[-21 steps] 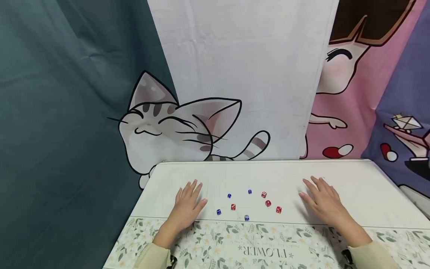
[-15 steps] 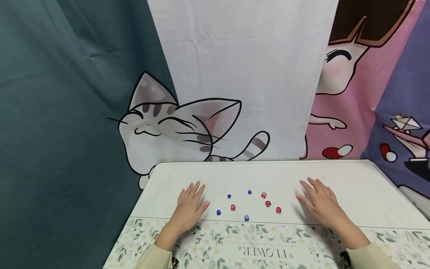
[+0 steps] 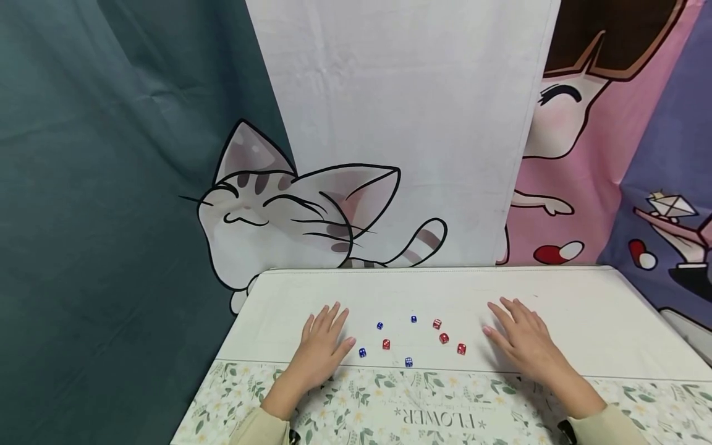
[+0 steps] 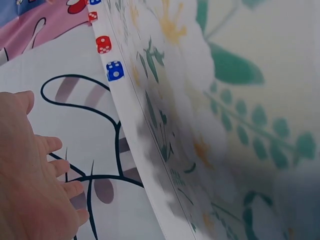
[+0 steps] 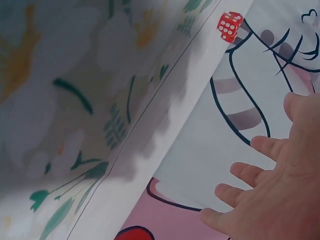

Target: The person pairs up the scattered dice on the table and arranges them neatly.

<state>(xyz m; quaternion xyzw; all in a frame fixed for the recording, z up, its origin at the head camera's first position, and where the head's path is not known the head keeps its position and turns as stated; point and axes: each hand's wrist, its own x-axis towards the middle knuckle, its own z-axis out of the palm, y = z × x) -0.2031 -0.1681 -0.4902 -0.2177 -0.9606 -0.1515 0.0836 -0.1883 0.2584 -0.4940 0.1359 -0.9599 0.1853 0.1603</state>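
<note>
Several small red and blue dice lie scattered on the white part of the table between the two hands. My left hand (image 3: 318,353) hovers left of them, fingers spread, its thumb nearest a blue die (image 3: 363,352). A red die (image 3: 386,344) lies just beyond that one. On the other side, my right hand (image 3: 525,343) is held palm down with spread fingers; the closest die to it is a red one (image 3: 461,349). Both wrist views show bare palms with nothing in them. A blue die (image 4: 114,71) appears in the left wrist view, a red die (image 5: 230,27) in the right.
The table mat (image 3: 601,321) is white at the back, with a floral band (image 3: 345,402) lettered "FLOWER" along the front. Behind the table's far edge hangs a printed cloth (image 3: 445,123) with a cartoon cat. A dark green cloth (image 3: 100,247) hangs at the left.
Both hands have drifted inward, the left one to the right and the right one to the left, closer to the dice. The dice lie as before.
</note>
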